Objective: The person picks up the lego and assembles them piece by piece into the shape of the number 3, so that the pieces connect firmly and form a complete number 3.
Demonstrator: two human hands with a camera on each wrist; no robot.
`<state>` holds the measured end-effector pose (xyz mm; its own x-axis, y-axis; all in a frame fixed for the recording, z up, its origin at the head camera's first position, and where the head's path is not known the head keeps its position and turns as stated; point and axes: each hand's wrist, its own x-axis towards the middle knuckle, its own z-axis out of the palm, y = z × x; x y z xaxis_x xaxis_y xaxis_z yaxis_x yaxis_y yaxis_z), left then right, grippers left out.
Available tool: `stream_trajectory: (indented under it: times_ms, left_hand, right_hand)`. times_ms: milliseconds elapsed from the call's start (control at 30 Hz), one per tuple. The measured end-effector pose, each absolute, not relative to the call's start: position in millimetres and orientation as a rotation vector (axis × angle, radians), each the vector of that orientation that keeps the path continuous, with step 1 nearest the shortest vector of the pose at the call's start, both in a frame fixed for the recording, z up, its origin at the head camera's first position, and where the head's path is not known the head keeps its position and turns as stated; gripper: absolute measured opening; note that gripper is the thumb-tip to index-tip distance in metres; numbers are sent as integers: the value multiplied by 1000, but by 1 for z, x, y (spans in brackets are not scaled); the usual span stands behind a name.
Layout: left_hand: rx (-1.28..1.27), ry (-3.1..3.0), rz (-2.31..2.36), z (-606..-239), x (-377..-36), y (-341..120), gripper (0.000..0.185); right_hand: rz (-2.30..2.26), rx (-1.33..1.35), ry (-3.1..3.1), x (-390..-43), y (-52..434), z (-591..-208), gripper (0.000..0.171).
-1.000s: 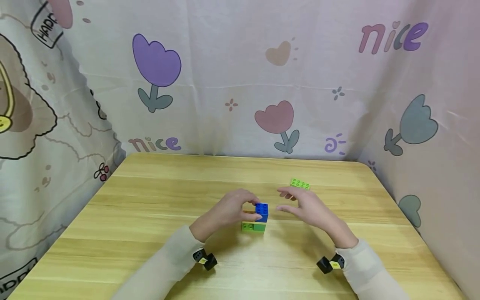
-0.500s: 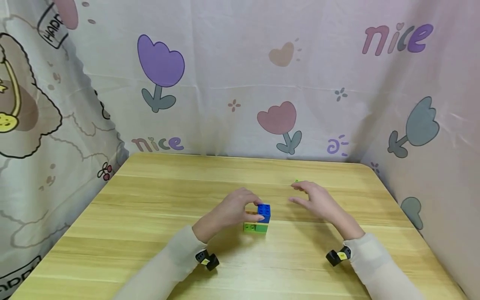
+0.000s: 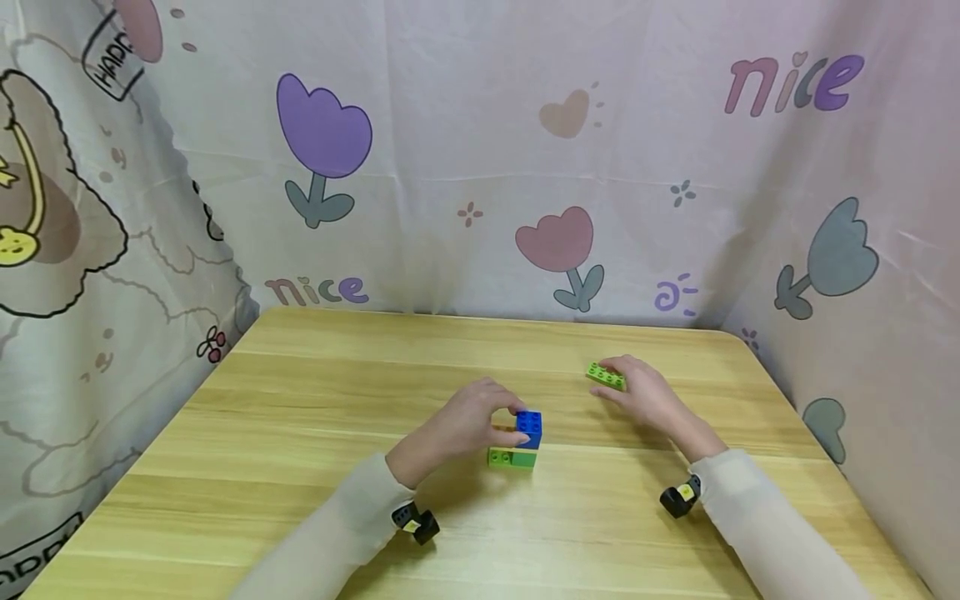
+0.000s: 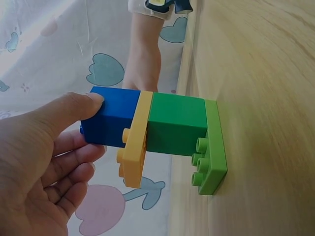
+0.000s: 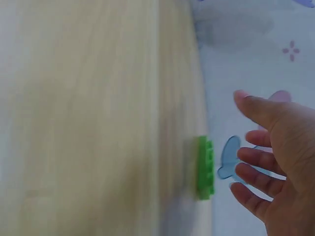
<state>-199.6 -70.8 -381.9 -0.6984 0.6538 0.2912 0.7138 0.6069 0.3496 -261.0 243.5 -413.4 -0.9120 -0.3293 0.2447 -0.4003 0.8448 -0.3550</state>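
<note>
Near the table's far edge (image 3: 480, 315), right hand (image 3: 645, 396) reaches green plate (image 3: 606, 376).

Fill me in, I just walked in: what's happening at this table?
A person is working with toy bricks on a wooden table. The left hand grips the blue brick topping a small stack: blue, yellow plate, green brick, light green base plate. The right hand reaches a loose light green plate farther back; its fingers look open around it.

Head view: high, looking forward and down over the surface (image 3: 300, 417). Wrist views: close, rolled sideways, sharing it.
</note>
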Motion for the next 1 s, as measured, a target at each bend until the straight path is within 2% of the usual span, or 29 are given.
stream_trajectory:
  times_ms: [467, 1000]
  left_hand:
    - [-1155, -2719, -716, -384, -200, -69, 34]
    - [-1128, -2721, -692, -382, -199, -69, 36]
  right_hand:
    - [625, 551, -2857, -285, 265, -436, 62]
    - [602, 508, -2906, -301, 271, -441, 64]
